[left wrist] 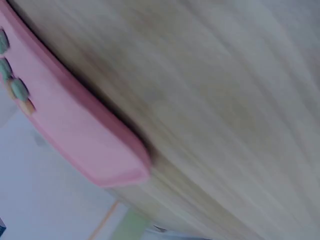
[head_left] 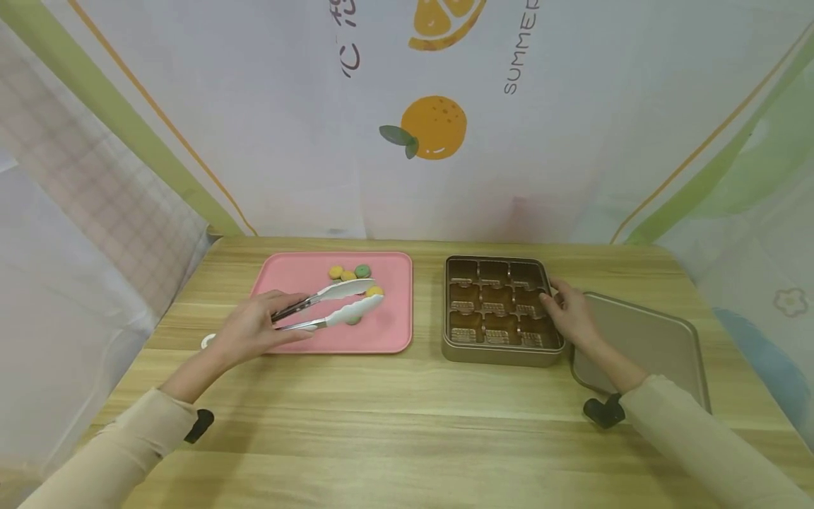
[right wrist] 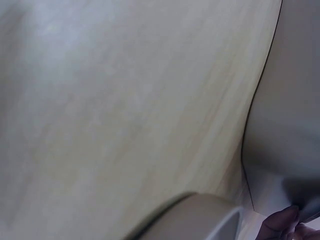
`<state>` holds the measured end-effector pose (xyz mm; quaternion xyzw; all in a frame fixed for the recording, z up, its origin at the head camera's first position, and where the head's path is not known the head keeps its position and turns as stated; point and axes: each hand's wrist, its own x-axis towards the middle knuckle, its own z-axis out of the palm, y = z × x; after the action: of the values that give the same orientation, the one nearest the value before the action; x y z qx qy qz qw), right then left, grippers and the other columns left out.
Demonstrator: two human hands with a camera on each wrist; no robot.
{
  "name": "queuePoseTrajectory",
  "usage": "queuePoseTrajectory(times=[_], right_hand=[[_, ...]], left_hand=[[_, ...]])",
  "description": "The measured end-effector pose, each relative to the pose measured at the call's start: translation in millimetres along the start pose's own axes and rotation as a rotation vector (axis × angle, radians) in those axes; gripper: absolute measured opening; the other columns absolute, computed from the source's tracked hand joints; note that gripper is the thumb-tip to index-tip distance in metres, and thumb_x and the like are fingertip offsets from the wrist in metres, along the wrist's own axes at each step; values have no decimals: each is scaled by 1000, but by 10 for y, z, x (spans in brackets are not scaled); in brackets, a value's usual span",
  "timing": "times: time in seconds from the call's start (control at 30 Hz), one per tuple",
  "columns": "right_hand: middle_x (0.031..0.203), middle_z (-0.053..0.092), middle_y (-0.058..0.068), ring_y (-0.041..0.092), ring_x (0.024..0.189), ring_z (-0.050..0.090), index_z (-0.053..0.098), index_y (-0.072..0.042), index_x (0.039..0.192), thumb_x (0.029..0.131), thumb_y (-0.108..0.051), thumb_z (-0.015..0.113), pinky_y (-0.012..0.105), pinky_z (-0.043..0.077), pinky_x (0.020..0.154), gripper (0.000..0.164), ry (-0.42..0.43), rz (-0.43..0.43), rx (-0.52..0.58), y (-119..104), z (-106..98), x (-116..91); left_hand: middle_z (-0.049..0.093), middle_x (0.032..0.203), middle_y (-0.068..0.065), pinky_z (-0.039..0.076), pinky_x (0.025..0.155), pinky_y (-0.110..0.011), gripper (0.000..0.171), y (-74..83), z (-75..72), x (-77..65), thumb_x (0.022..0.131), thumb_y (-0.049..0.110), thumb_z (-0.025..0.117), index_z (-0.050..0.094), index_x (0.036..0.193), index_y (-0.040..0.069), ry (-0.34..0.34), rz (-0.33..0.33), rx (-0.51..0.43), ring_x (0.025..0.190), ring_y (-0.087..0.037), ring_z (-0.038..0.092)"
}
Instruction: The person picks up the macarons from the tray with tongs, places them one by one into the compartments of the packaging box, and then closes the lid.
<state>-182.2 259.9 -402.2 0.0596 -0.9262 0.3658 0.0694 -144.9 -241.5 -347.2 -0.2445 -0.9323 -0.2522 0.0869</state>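
Note:
My left hand (head_left: 249, 326) holds a pair of tongs (head_left: 346, 288) with white scalloped tips, spread apart above the pink tray (head_left: 388, 332). Several small macarons lie on that tray, among them a green macaron (head_left: 362, 271) and a yellow macaron (head_left: 335, 272); the tong tips partly cover others. In the left wrist view the tray (left wrist: 95, 145) shows, but hand and tongs do not. My right hand (head_left: 572, 317) grips the right wall of a bronze-coloured box (head_left: 499, 355), thumb over the rim. Its divided plastic insert (head_left: 497, 302) has bare compartments. Fingertips (right wrist: 280, 222) show against the box wall (right wrist: 280, 135).
A flat bronze-coloured lid (head_left: 649, 339) lies right of the box, partly under my right forearm. Both sit on a wood-grain table (head_left: 381, 431). A white curtain (head_left: 305, 162) printed with oranges hangs behind the table's back edge.

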Motion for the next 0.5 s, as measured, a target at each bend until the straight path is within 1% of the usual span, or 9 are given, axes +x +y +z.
queuePoseTrajectory(times=[0.1,0.2,0.3,0.43,0.5], right_hand=[[77,52,15,24,73,46,40,17,132,98,-15,48,34,40,64,47,-5,9,3,0,1,-2],[78,52,15,24,74,47,39,16,132,98,-16,48,34,40,65,48,-8,12,9,1,2,-3],[79,52,16,25,75,47,39,16,132,98,-15,48,35,40,66,47,-7,10,11,8,3,-2],[80,53,19,28,77,48,41,16,131,98,-13,49,38,41,68,45,9,0,4,17,6,-1],[80,53,19,29,77,48,41,17,131,97,-13,49,39,41,69,45,16,-4,2,21,8,0]], left_hand=[[67,94,-5,42,62,-25,57,92,64,84,68,25,85,66,117,4,-2,36,-8,72,-10,50],[67,95,-6,42,61,-24,59,170,127,152,67,24,85,65,118,2,-16,58,-28,73,-12,51],[67,97,-7,42,60,-23,61,244,187,204,67,26,85,64,120,3,-31,73,-42,72,-12,52],[68,99,-7,40,56,-22,64,331,256,252,67,29,85,63,122,3,-45,75,-62,68,-14,51],[67,102,-7,39,55,-22,63,371,285,275,68,29,84,63,122,4,-53,74,-79,68,-14,50]])
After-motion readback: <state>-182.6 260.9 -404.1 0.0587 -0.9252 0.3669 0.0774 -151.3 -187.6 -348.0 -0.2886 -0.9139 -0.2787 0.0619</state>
